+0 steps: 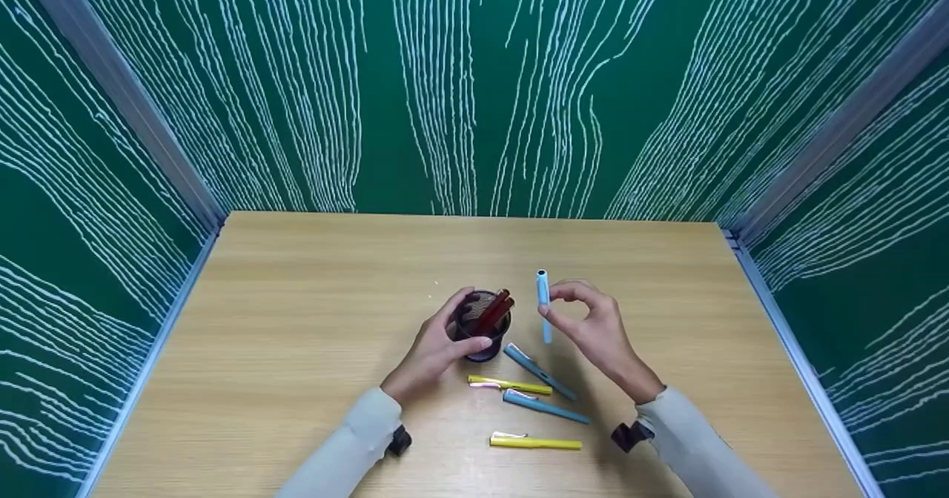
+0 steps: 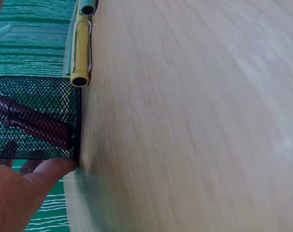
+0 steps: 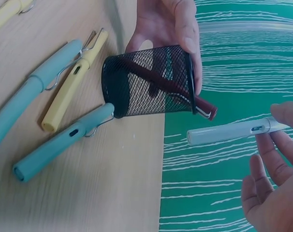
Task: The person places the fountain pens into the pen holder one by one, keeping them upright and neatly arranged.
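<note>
- Right hand [image 1: 599,327], middle of the frame and a bit right: thumb and index finger are pinching a light blue pen [image 1: 543,290]. The pen is off the table, just left of the palm, sticking up and down past the fingertips in the head view.
- In the right wrist view, that same pen points left out of the fingers, on the right side of the frame. Its free end is near the mouth of the mesh cup [image 3: 113,84] but not touching it.
- Left hand [image 1: 437,350], just left of centre: curled round the cup, thumb on the near side, fingers on the far side. Cup's base is down on the table [image 1: 311,320].
- Inside the cup, two dark red pens [image 1: 493,314] lean to the right, ends poking past the rim.
- Below the hands, lower middle of the frame: upper teal pen [image 1: 541,372] angles down-right from just beside the cup (can't tell if it touches), then the upper yellow pen [image 1: 511,384], then the lower teal pen [image 1: 546,407].
- Lower yellow pen [image 1: 535,444] lies apart, nearest the bottom edge.
</note>
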`<state>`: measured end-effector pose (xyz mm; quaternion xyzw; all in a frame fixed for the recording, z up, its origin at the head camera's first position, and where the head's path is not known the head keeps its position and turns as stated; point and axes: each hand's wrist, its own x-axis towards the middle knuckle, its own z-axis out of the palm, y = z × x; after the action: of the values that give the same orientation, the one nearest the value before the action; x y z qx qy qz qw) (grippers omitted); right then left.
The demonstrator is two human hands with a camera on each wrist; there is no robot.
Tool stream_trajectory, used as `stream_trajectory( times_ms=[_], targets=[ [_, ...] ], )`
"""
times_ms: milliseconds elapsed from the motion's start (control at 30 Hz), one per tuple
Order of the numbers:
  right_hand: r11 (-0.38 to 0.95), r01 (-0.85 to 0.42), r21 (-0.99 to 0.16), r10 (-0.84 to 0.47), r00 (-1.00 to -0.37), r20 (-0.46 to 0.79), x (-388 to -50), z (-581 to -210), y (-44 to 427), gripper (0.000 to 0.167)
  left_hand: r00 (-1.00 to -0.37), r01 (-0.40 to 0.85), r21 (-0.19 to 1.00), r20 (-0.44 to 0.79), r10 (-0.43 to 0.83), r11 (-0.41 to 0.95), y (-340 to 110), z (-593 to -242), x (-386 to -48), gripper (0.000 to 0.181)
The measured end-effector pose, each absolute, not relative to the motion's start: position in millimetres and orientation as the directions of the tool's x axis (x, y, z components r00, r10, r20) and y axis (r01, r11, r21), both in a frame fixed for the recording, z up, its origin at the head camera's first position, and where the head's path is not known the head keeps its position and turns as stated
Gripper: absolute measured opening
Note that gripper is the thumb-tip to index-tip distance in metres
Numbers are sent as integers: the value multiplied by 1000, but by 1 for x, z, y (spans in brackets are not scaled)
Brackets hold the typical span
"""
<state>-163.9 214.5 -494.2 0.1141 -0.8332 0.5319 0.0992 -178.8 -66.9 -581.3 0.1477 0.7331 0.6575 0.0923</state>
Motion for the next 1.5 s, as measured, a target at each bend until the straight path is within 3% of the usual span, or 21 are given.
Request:
stream_trajectory(
  times_ms=[900,1500],
  targets=[
    [296,-358,-886,-162,-933,323,-180,-484,164,14,-945,84,989,40,325,122,-68,-579,-176,86],
    [342,-282,-896,-86,-959,269,-173,-525,179,11,-940,104,990,67,334,94,-67,-581,-179,88]
  ],
)
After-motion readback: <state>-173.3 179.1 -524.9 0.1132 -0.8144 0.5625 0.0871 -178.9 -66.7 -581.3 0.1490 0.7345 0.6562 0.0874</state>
